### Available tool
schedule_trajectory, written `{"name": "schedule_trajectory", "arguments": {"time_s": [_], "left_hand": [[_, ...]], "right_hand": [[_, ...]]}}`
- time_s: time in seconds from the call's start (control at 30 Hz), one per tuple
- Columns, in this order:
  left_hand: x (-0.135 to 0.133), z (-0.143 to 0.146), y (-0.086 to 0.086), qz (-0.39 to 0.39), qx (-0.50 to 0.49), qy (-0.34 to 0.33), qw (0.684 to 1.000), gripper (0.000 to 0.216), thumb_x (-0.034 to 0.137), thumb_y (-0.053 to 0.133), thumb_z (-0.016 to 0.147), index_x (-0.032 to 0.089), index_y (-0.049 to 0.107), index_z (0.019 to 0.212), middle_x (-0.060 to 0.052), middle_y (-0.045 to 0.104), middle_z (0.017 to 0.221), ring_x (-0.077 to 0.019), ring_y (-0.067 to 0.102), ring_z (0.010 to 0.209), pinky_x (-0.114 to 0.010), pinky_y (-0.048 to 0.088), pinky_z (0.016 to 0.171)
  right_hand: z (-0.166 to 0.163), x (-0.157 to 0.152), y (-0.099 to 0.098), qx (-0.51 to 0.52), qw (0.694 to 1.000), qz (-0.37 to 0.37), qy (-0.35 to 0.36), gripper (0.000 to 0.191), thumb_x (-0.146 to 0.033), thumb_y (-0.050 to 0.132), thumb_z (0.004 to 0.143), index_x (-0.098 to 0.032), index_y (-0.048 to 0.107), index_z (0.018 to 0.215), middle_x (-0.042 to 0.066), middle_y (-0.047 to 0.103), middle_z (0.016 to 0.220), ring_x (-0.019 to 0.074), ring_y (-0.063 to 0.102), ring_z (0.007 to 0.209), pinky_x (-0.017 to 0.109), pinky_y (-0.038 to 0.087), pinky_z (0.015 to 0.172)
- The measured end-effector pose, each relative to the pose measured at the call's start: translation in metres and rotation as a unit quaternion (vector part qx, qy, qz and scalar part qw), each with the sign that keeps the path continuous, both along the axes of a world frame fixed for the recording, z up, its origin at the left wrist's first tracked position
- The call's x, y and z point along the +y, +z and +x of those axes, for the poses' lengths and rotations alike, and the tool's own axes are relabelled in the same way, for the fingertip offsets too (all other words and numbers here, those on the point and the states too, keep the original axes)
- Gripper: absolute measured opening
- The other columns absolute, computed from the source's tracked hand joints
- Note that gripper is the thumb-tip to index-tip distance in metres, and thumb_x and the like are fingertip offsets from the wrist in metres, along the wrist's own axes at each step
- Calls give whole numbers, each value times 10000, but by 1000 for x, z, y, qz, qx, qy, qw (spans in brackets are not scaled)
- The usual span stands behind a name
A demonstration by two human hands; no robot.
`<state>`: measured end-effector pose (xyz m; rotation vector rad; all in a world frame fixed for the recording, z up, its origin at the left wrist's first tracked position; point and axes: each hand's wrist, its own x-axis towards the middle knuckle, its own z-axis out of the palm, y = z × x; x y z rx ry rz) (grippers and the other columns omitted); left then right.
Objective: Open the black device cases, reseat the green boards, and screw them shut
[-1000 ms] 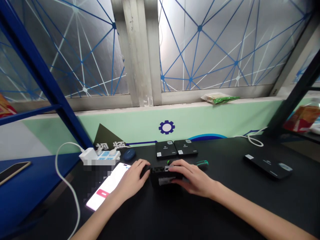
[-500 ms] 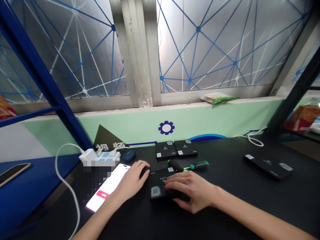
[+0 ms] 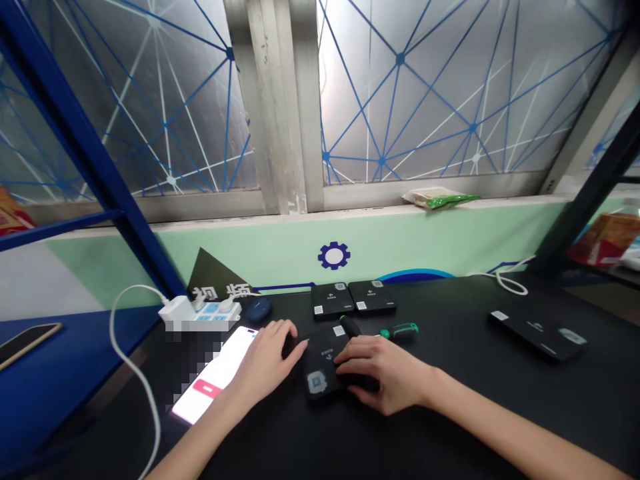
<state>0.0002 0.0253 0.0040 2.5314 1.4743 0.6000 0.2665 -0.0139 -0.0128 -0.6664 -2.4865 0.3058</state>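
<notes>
A flat black box (image 3: 320, 363) with a pale square sticker and a small white label lies on the black table in front of me. My right hand (image 3: 383, 372) grips its right side, fingers over the top and thumb low at the near edge. My left hand (image 3: 273, 353) is open beside its left edge, fingers bent and thumb apart; whether the thumb touches the box I cannot tell. Just beyond the box lie a black-handled screwdriver (image 3: 351, 325), partly hidden by my right hand, and a green-and-black-handled screwdriver (image 3: 399, 331).
Two similar black boxes (image 3: 331, 300) stand side by side near the wall; another black box (image 3: 537, 333) lies at right. A lit phone (image 3: 220, 373) sits under my left forearm. Behind it are a white power strip (image 3: 215, 313), a dark blue case (image 3: 259, 309) and a white cable (image 3: 143, 380).
The black box has turned slightly and shifted a little right under my right hand. The black-handled screwdriver now lies at a steeper angle. My left thumb has stretched outward.
</notes>
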Motion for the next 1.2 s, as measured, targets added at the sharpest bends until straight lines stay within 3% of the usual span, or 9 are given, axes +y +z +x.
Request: {"name": "schedule_trajectory", "arguments": {"time_s": [0.1,0.23,0.3,0.43,0.53,0.67,0.9,1.07,1.2], "left_hand": [[1,0,-4,10,-17,-21,1000,237,444,482,982,241,604,998,-33,641,996,-239,599,910,-362,467,805],[3,0,-3,29,16,-6,999,461,465,465,982,214,470,595,-14,584,730,-216,568,742,-365,440,753],[3,0,0,25,30,8,999,494,472,470,976,213,425,558,0,549,666,-209,560,693,-361,432,724],[2,-1,3,28,-2,4,1000,232,453,561,927,229,610,957,-18,637,897,-240,615,843,-350,457,745],[0,-1,-1,26,3,-36,999,269,444,532,952,256,611,1129,-35,652,1071,-256,604,993,-378,449,858],[-1,0,0,37,35,-27,998,324,539,550,923,238,629,1013,-37,656,1009,-257,601,936,-395,428,866],[-4,1,18,9,129,60,990,544,713,578,812,225,429,623,1,583,661,-209,565,627,-293,308,549],[-6,2,18,-16,168,104,980,602,698,478,884,225,367,527,-15,569,559,-220,576,569,-295,254,511],[-10,6,17,9,205,139,969,580,662,438,919,221,463,542,-42,589,575,-251,608,575,-305,298,505]], "right_hand": [[1,2,-2,9,1000,-6,11,326,-157,641,817,-172,712,1135,86,728,1157,228,670,1051,359,533,962],[2,6,-4,16,1000,3,25,300,-92,600,847,-177,722,1107,90,735,1143,228,669,1054,357,543,946],[4,10,-5,13,1000,13,5,283,-71,563,877,-180,727,1080,95,736,1121,223,677,1001,347,563,882],[7,16,-7,24,998,35,-45,227,-96,549,924,-185,725,1035,97,738,1041,215,677,912,333,566,809],[7,17,-9,38,996,49,-63,199,-118,553,937,-189,721,1017,98,728,1034,215,663,906,337,559,806],[6,17,-10,46,992,74,-94,186,-128,560,931,-198,712,1011,96,718,1037,225,632,901,373,535,802],[5,19,-12,60,986,78,-136,166,-121,560,916,-191,694,985,87,721,1022,231,616,890,389,512,795],[5,19,-14,62,986,74,-134,160,-128,552,923,-197,689,970,84,723,1001,226,616,873,391,509,792],[6,20,-15,62,986,72,-135,157,-133,550,928,-198,686,971,83,722,1006,230,617,882,394,507,793]]}}
